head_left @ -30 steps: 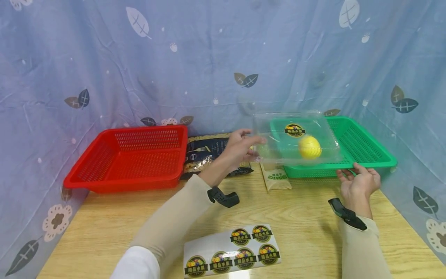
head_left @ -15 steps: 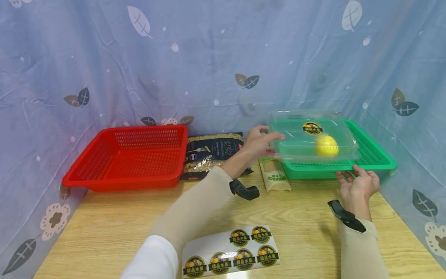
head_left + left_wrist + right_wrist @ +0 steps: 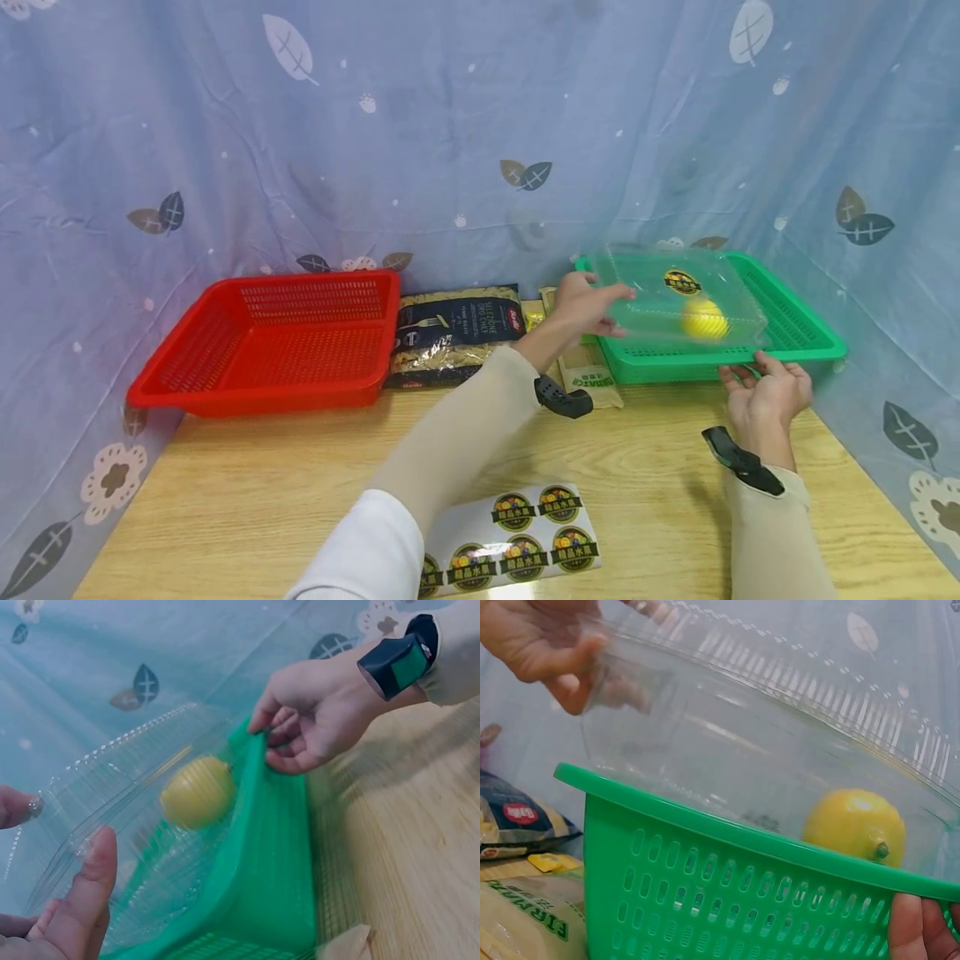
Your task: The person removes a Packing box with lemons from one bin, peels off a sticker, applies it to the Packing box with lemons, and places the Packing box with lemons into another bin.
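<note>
My left hand [image 3: 581,307] pinches the left end of a clear plastic clamshell box [image 3: 645,304] with a round label on its lid. Inside the box, towards its right end, is a yellow lemon [image 3: 703,319]. The box is tilted, with its lower part within the green basket [image 3: 660,367]; the right wrist view has the lemon [image 3: 855,825] partly behind the rim. At the basket's front right, my right hand [image 3: 768,396] grips the rim between thumb and fingers, as the left wrist view confirms with that hand [image 3: 322,716].
A red basket [image 3: 360,392] stands on the left. Between the baskets lie a dark pasta bag [image 3: 457,329] and a paper-coloured packet [image 3: 588,375]. A sheet of round fruit stickers [image 3: 517,542] lies near the table's front. A blue patterned curtain [image 3: 450,125] hangs behind.
My left hand has carried the clamshell box with the lemon rightward and over the green basket, and its right end now sits lower. My right hand has stayed on the rim.
</note>
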Available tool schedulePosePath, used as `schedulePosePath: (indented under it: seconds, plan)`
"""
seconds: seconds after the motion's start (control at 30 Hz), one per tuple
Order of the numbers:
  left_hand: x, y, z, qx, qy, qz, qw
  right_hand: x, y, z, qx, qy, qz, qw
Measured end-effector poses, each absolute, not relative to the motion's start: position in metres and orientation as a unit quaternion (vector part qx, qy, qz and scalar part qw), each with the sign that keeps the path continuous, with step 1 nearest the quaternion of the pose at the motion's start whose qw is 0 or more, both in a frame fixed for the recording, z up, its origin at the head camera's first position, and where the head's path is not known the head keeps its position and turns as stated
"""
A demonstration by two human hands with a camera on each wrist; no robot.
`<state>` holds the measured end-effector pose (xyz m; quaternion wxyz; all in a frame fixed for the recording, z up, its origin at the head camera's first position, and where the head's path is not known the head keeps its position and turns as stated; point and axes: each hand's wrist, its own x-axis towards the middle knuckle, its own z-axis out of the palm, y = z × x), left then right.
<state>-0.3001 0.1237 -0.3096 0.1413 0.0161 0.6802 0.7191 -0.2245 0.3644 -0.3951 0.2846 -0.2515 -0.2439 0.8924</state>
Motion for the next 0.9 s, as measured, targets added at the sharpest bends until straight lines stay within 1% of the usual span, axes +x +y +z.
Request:
schedulePosePath:
  seconds: [0.3,0.5,0.73,0.9]
  plan:
    - [-0.299,0.148,-0.312,0.010,0.704,0.697,0.136,-0.226,0.366,-0.396,-0.241,-0.250,0.896,0.277]
    - [-0.295,0.167,-0.317,0.006,0.753,0.649,0.113,-0.224,0.364,-0.399,-0.246,-0.238,0.898,0.275]
    - [-0.295,0.175,-0.324,-0.010,0.775,0.622,0.112,-0.226,0.363,-0.397,-0.264,-0.244,0.891,0.276]
    - [-0.297,0.179,-0.325,-0.001,0.810,0.575,0.113,-0.226,0.363,-0.395,-0.266,-0.237,0.890,0.285]
